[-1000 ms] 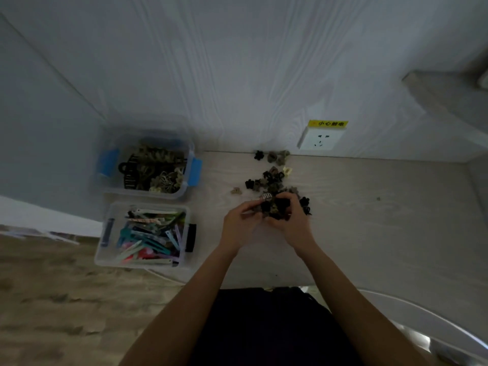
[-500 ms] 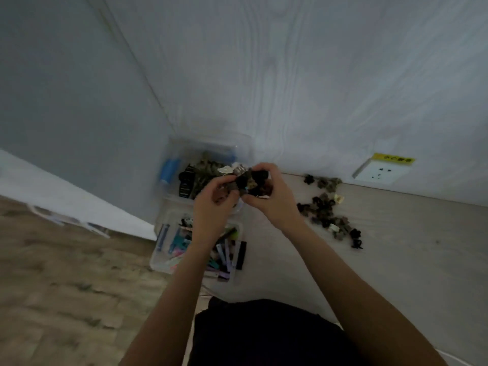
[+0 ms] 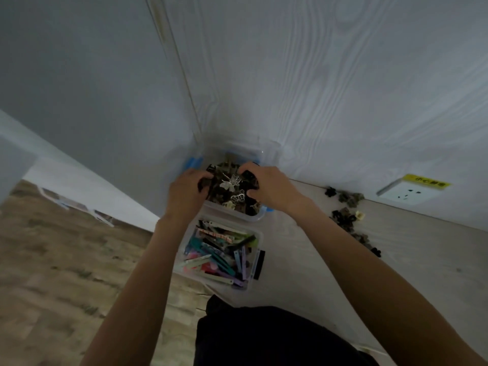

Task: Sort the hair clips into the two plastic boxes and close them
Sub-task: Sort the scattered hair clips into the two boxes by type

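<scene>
The yellow label (image 3: 427,180) above the wall socket (image 3: 406,192) carries dark characters, too blurred to read.

The light is dim and bluish. A pale wall panel with wavy wood-grain lines (image 3: 343,83) fills the upper right and meets a plain, smooth grey-blue wall (image 3: 79,83) along a thin vertical seam. Low on the grained panel sits a white wall socket (image 3: 404,192) with a yellow label strip just above it. Below runs the light, wood-patterned worktop (image 3: 422,254), flush against that panel. To the left lies a mottled brown wood-look floor (image 3: 52,273), bordered by a white skirting band (image 3: 87,178) at the foot of the plain wall.
</scene>
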`<state>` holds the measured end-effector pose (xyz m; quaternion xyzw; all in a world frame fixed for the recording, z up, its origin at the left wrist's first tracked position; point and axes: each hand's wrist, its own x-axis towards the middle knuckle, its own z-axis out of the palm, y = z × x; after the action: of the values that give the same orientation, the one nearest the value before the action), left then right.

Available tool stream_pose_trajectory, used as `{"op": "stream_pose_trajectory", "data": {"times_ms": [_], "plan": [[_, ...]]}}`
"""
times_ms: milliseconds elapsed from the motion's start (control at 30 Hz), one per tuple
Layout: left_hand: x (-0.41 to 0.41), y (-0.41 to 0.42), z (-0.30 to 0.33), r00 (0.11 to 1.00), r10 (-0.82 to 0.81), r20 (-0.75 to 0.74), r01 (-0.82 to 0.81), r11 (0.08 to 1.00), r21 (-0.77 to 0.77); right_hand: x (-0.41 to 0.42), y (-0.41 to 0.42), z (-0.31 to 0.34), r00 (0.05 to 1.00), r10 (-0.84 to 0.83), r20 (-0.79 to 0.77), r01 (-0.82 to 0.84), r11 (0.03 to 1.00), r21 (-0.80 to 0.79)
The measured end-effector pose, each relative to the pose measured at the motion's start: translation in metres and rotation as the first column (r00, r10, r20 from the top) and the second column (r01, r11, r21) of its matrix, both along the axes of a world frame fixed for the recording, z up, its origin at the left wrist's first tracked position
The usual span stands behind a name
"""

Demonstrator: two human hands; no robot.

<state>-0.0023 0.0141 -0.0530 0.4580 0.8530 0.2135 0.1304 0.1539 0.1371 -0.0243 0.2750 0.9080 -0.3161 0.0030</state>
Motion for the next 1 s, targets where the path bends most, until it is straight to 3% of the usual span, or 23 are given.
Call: {"op": "stream_pose_trajectory", "data": {"times_ms": [167,367,433,533,667,767,867,933,1000], "plan": [[-0.002,-0.005,0.001,0.999,0.013,0.035,-0.014,0.999,0.033,-0.022,0.002,0.001,0.993,0.042,-0.110,-0.046,0.998,-0.035],[-0.001,-0.011,-0.007,0.988,0.154,-0.007,-0.152,0.981,0.125,-0.080,0.005,0.003,0.981,0.185,0.057,-0.181,0.981,-0.077],[-0.002,-0.012,-0.009,0.987,0.159,0.016,-0.160,0.980,0.120,-0.086,0.002,0.001,0.991,0.129,0.035,-0.125,0.987,-0.101],[0.000,-0.012,-0.010,0.987,0.159,0.014,-0.160,0.976,0.151,-0.069,-0.003,0.004,0.990,-0.053,-0.127,0.037,0.991,-0.131],[0.016,-0.007,0.004,0.988,0.156,-0.003,-0.148,0.945,0.291,0.002,-0.015,0.002,0.934,-0.218,-0.285,0.192,0.975,-0.115],[0.054,0.005,0.019,0.997,0.042,0.064,-0.065,0.899,0.433,0.080,-0.026,-0.013,0.901,-0.336,-0.275,0.352,0.936,0.009],[0.108,0.022,0.019,0.986,-0.164,0.028,0.126,0.845,0.520,0.155,-0.035,-0.032,0.833,-0.507,-0.222,0.534,0.841,0.087],[0.140,0.033,0.010,0.942,-0.332,0.042,0.272,0.831,0.484,0.197,-0.038,-0.048,0.775,-0.621,-0.120,0.630,0.773,0.072],[0.165,0.044,-0.007,0.875,-0.467,0.123,0.410,0.853,0.324,0.235,-0.037,-0.068,0.719,-0.695,-0.009,0.693,0.716,0.081]]}}
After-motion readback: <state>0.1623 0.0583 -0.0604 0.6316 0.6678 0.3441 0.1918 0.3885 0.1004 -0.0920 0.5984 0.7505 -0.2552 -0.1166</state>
